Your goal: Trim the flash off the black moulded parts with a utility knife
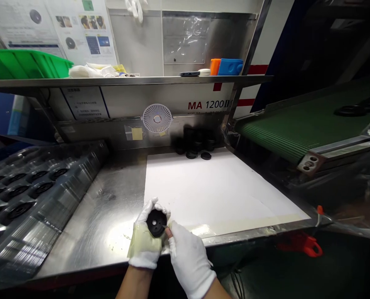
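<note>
My left hand (pixel 144 245), in a white glove wrapped with yellowish tape, holds a black moulded disc (pixel 156 223) with a central hole. My right hand (pixel 188 259), also white-gloved, comes in from the lower right. Its fingertips pinch the disc's lower right edge, and one fingertip looks bare. Both hands are over the front edge of a stainless steel bench (pixel 91 224), next to a white paper sheet (pixel 216 187). The disc's far side is hidden.
A stack of black discs (pixel 194 143) stands at the paper's far edge. To the left lies a transparent tray (pixel 32 195) holding black discs. A green conveyor belt (pixel 297 124) carrying black discs runs at right. A steel shelf (pixel 125 81) above holds a green bin (pixel 23 64).
</note>
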{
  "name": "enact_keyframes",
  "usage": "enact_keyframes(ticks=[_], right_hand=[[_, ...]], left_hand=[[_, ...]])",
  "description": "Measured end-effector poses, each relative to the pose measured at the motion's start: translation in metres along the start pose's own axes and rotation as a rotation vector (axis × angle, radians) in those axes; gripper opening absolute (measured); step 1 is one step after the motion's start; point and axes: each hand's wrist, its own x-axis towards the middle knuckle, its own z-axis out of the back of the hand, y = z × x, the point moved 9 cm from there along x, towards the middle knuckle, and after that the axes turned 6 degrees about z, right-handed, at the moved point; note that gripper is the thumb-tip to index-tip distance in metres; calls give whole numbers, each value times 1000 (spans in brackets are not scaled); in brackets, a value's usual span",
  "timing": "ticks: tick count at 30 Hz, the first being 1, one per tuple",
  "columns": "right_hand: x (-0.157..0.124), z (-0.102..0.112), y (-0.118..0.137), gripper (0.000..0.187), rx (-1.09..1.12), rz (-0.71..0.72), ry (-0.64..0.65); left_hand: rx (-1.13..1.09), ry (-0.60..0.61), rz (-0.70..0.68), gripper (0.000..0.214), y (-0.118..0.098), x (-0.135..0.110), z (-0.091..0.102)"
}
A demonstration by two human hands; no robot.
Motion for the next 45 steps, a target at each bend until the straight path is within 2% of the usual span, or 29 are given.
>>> enact_keyframes(ticks=[3,6,11,14,17,20,24,27,30,33,36,40,42,45], right_hand=[[-3,-4,7,23,7,-8,2],[-3,-3,15,22,22,17,1],[2,4,9,22,72,32,1],[3,7,2,20,91,22,-22],[0,4,1,23,20,7,-14],[-3,-1,7,23,-7,1,5],[-2,-1,14,22,-8,8,15],[0,3,13,24,20,34,14],[2,9,4,23,57,29,-26],[1,7,-1,23,49,3,-32],[-3,1,6,24,11,9,-27],[-6,-4,17,23,-8,29,-11],[-5,-4,16,25,5,31,3],[-1,4,8,27,66,36,-32]], left_hand=[[-66,-73,-72,25,0,2,4],[-131,-90,-93,31,-3,3,7],[-102,-10,178,36,8,0,1],[-121,7,215,27,9,-1,-3],[-151,-30,189,18,11,3,-3],[-188,-48,91,12,10,7,-2],[-188,-58,-41,20,1,4,4],[-100,-3,80,32,5,1,2],[-52,50,200,32,10,-1,-4],[-48,25,147,23,6,1,-7],[-62,-6,85,18,6,5,-6],[-49,-5,-91,30,-5,5,-1],[-44,12,-37,35,-1,4,2],[-96,38,187,31,13,2,2]])
